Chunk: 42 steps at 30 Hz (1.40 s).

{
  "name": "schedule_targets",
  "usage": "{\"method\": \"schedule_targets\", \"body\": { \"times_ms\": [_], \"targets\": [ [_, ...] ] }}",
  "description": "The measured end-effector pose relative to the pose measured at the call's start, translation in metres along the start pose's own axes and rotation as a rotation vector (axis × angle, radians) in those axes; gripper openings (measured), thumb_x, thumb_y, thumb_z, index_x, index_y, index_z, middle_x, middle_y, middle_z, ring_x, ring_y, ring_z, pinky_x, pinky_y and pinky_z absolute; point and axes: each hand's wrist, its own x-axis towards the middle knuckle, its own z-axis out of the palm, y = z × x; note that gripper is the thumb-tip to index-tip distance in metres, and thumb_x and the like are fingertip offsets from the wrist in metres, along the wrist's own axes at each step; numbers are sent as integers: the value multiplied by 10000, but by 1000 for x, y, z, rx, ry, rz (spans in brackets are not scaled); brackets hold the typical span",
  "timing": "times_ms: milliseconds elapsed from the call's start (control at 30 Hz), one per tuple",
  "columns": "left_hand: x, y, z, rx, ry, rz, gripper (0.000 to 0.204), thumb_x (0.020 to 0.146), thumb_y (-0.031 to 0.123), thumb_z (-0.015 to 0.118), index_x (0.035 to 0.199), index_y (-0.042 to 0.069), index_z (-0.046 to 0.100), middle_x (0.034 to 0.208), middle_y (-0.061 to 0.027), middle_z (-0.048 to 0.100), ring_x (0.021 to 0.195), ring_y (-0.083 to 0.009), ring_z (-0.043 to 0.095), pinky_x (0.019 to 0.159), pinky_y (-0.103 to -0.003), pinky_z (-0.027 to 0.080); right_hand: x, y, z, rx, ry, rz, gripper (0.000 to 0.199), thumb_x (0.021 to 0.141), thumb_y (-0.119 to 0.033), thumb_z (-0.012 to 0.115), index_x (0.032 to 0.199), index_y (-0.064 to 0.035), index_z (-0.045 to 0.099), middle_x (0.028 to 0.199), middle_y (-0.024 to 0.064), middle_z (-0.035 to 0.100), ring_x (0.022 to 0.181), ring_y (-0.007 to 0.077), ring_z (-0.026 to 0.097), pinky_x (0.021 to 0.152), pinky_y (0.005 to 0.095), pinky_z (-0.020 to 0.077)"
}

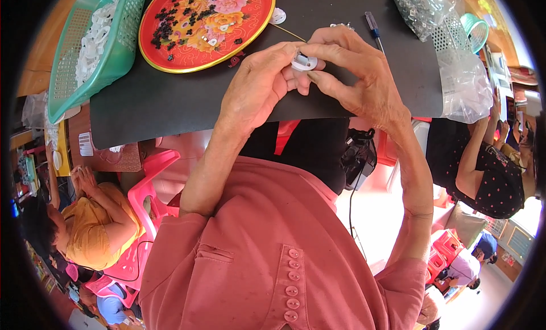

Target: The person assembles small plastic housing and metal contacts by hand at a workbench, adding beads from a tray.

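left hand [256, 91] + right hand [352, 74]: fingertips of both pinched on 1 small white round part [304, 61], held above black mat [170, 97] | beyond: red floral tray [205, 23] with small black pieces | far left: green basket [122, 46] of white parts

Bright daylight, sharp centre, fisheye-bent dark rim

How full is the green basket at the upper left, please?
Partly full: small white plastic parts are heaped along the inside of the green basket, while much of its mesh wall shows bare.
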Motion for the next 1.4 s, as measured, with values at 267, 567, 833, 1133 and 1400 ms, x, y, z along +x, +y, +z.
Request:
{"method": "schedule_targets", "body": {
  "times_ms": [267,567,833,1133,1400],
  "targets": [
    [0,1,-3,-1,-24,-5,330,989,191,411,1145,-80,513,1009,-183,628,700,-147,573,690,-285,490,-2,-2,-4,79,47,80,332,696,-53,691,1023,-101,655,990,76,612,914,230,607,824,319,482],
    [-3,-1,-5,-3,-45,-68,391,981,235,422,1212,-77,477,1007,-188,631,695,-174,594,626,-287,490,1,4,-11,56,-37,-16,273,693,-61,716,960,-86,664,891,56,614,841,213,589,764,311,472],
    [-7,-6,0,101,-12,77,365,986,227,431,1165,-82,510,982,-108,603,749,-159,579,712,-291,502,2,-3,-12,100,-26,3,258,702,-68,723,953,-90,670,855,54,617,786,198,595,735,311,477],
    [-5,-7,3,23,16,137,350,993,225,414,1124,-77,534,957,-122,609,736,-166,574,695,-290,495,-2,-6,-1,26,95,-52,257,718,-47,705,970,-90,671,863,59,616,788,216,604,704,298,490],
    [-6,-13,6,88,95,190,351,990,237,435,1109,-69,557,914,-117,624,711,-144,569,673,-267,486,-8,3,5,17,96,-16,288,709,-61,710,992,-113,689,847,36,595,780,196,549,709,303,453]
  ]
}}
